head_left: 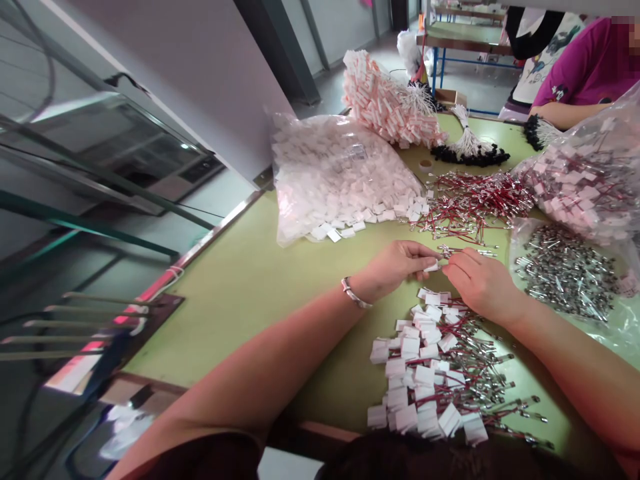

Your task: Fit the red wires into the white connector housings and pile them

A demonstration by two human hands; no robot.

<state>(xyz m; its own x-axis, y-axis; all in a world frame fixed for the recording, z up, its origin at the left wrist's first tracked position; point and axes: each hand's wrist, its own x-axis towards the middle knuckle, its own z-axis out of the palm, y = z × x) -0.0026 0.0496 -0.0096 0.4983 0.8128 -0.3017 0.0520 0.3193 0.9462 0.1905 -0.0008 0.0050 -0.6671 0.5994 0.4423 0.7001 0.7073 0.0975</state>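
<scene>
My left hand [395, 265], a bracelet on its wrist, pinches a small white housing [433, 266] between thumb and fingers above the green table [240, 287]. My right hand [477, 280] meets it from the right, fingertips closed on a thin red-wired part [465, 251] whose metal leads stick out past the fingers. Just below both hands lies a heap of finished pieces [433, 373], white housings on red wires with metal leads.
A clear bag of white housings [340, 177] lies open at the back left. Loose red-wired parts [470, 203] lie behind the hands. Bags of metal parts [565, 270] and finished pieces [590, 180] sit right. Another person's arm [570, 113] rests far right.
</scene>
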